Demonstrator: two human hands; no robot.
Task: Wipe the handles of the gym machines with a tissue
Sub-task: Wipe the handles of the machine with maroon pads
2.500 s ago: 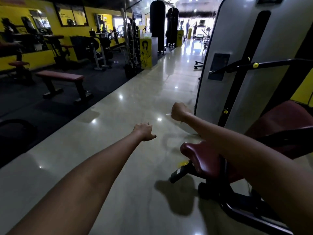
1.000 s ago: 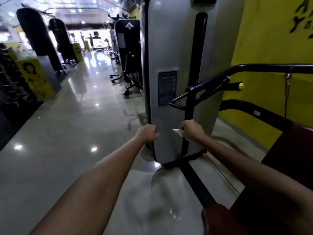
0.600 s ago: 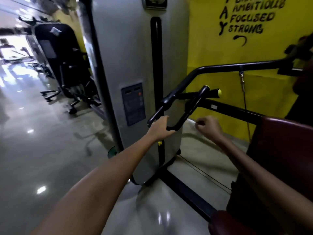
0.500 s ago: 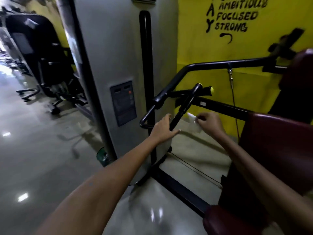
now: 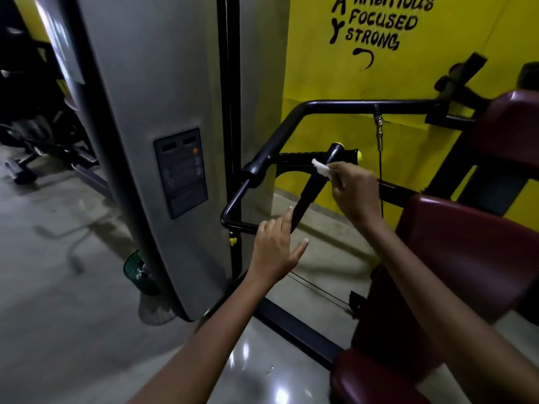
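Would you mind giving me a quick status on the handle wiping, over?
Right hand pinches tissue against upright black handle. Left hand open, fingertips by handle's lower end. Nothing in the way.

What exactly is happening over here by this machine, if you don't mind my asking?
A person is cleaning a gym machine's grips. Their right hand pinches a small white tissue and presses it against the upper part of the slanted black handle, just below its yellow-capped end. The left hand is open, fingers straight, beside the lower end of that handle; whether it touches is unclear. The second, horizontal handle behind it is not being touched. The maroon seat pad sits at right.
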